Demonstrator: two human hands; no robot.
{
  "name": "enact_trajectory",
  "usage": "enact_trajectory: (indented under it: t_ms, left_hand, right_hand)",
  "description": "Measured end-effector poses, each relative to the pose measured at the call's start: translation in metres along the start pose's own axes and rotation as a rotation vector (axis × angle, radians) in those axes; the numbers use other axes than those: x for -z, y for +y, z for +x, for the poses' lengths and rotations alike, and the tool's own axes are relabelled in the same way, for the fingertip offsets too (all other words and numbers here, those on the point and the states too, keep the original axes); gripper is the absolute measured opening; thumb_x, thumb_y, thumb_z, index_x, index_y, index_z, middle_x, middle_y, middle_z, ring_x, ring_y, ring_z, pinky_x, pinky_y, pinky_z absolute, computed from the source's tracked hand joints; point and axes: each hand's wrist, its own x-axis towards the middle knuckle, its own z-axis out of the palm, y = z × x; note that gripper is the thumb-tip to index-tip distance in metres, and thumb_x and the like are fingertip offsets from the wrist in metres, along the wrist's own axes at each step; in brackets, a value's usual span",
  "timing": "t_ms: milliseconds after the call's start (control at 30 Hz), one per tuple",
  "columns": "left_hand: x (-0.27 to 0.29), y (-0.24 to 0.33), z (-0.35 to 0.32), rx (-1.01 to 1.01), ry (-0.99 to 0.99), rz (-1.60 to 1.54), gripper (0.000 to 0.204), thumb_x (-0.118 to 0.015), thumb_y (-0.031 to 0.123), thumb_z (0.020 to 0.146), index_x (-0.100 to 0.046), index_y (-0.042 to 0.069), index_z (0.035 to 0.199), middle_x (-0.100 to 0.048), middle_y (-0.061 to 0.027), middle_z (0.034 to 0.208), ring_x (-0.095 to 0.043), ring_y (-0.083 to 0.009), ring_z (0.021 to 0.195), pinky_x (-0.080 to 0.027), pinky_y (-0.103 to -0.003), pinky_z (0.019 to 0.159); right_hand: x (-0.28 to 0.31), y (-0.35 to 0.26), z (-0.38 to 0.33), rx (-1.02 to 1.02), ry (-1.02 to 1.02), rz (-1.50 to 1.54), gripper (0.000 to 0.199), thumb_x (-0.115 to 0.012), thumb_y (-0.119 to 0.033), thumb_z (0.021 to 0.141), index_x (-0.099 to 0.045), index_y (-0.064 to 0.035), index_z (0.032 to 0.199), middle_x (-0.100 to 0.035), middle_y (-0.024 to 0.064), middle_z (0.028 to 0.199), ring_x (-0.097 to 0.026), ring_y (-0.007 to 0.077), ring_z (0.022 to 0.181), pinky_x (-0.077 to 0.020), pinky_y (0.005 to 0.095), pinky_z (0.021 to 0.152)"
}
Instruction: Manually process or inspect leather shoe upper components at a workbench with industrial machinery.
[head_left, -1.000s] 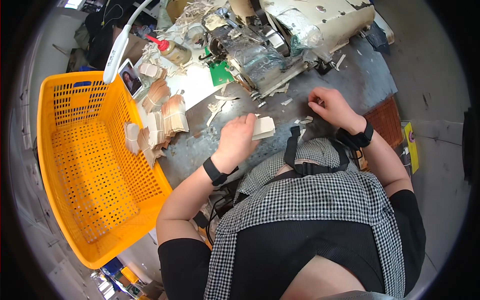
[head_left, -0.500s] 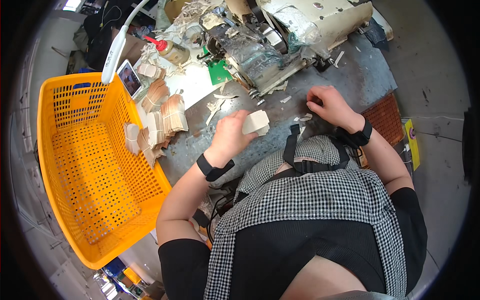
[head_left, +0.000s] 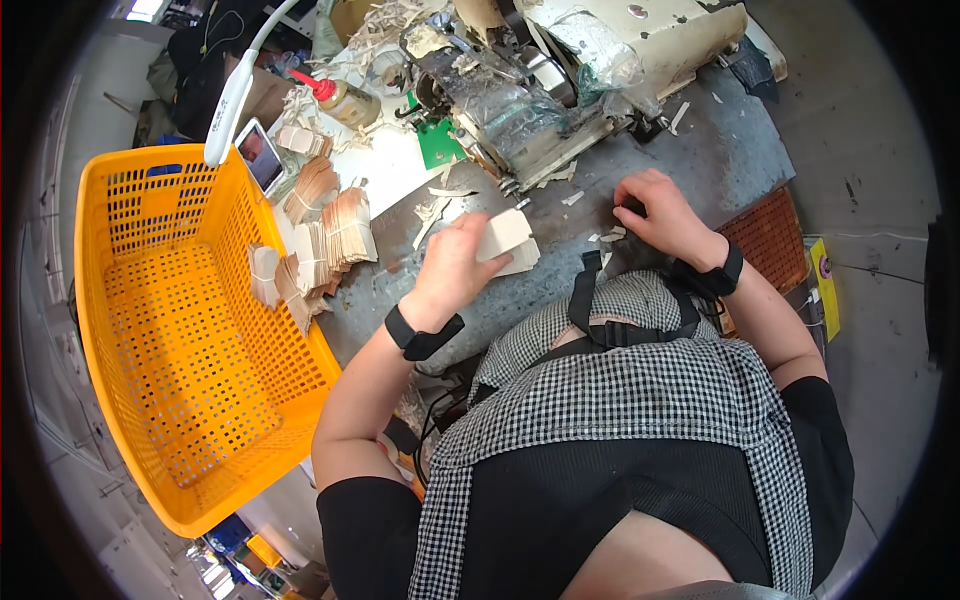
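Note:
My left hand [head_left: 455,268] pinches a flat cream-coloured piece [head_left: 507,231] between thumb and fingers, tilted a little above a small stack of like pieces [head_left: 524,259] on the metal worktop [head_left: 400,240]. Over to the right, my right hand [head_left: 662,212] rests near the worktop's front edge, its fingers curled toward the thumb. Whether anything sits between those fingertips is hidden. Beyond both hands stands a worn machine [head_left: 520,110] with a metal guide bar along its near side.
At the left stands a yellow plastic basket [head_left: 215,400]. Tied bundles of cut pieces [head_left: 345,228] lie beside it. Farther back are a bottle with a red nozzle [head_left: 347,102], a phone [head_left: 260,155] and a white lamp [head_left: 230,110]. Scrap strips [head_left: 430,222] litter the worktop.
My left hand has shifted slightly left, and the cream piece in it has come up off the stack, showing more of the pieces beneath. My right hand has barely moved.

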Motion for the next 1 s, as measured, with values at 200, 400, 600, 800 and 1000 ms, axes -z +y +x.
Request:
enact_trajectory:
  t_ms: [200, 400, 600, 800, 1000]
  left_hand:
    - [0.042, 0.026, 0.02, 0.18, -0.092, -0.725, 0.036, -0.071, 0.02, 0.084, -0.058, -0.003, 0.109, -0.066, -0.0098, 0.091, -0.066, -0.018, 0.078, -0.054, -0.032, 0.071]
    - [0.041, 0.072, 0.029, 0.169, -0.52, -1.497, 0.051, -0.075, 0.024, 0.075, -0.053, 0.0, 0.114, -0.062, -0.0087, 0.091, -0.064, -0.0173, 0.08, -0.052, -0.03, 0.072]
    - [0.023, 0.082, 0.021, 0.229, -0.52, -1.532, 0.055, -0.079, 0.012, 0.067, -0.05, 0.002, 0.114, -0.059, -0.0073, 0.095, -0.063, -0.0177, 0.082, -0.052, -0.031, 0.074]
    - [0.016, 0.073, 0.016, 0.226, -0.519, -1.52, 0.059, -0.079, 0.011, 0.067, -0.05, 0.004, 0.118, -0.058, -0.0064, 0.103, -0.061, -0.0173, 0.092, -0.05, -0.031, 0.082]
    - [0.015, 0.074, 0.007, 0.282, -0.597, -1.524, 0.06, -0.078, 0.008, 0.067, -0.05, 0.005, 0.12, -0.058, -0.0048, 0.106, -0.059, -0.0161, 0.097, -0.048, -0.03, 0.086]
  right_hand:
    - [0.026, -0.038, 0.012, 0.18, 0.124, 0.125, 0.038, -0.074, -0.017, 0.075, -0.057, -0.0037, 0.107, -0.058, 0.0121, 0.109, -0.053, 0.0313, 0.101, -0.043, 0.0386, 0.09]
    - [0.05, -0.089, 0.045, 0.407, -0.018, 0.524, 0.083, -0.078, -0.031, 0.076, -0.037, -0.0025, 0.142, -0.05, 0.0159, 0.134, -0.052, 0.0268, 0.12, -0.0418, 0.0371, 0.1]
    - [0.056, -0.096, 0.043, 0.419, -0.36, 0.668, 0.072, -0.072, -0.03, 0.079, -0.043, -0.0026, 0.139, -0.052, 0.017, 0.132, -0.052, 0.0307, 0.12, -0.041, 0.0394, 0.101]
    - [0.049, -0.097, 0.033, 0.557, -0.183, 0.434, 0.058, -0.064, -0.022, 0.082, -0.047, -0.0012, 0.133, -0.054, 0.0179, 0.121, -0.05, 0.0329, 0.112, -0.0388, 0.042, 0.099]
    - [0.047, -0.1, 0.025, 0.55, -0.249, 0.419, 0.053, -0.066, -0.017, 0.08, -0.05, 0.0006, 0.127, -0.054, 0.0173, 0.118, -0.049, 0.0335, 0.111, -0.0396, 0.0429, 0.097]
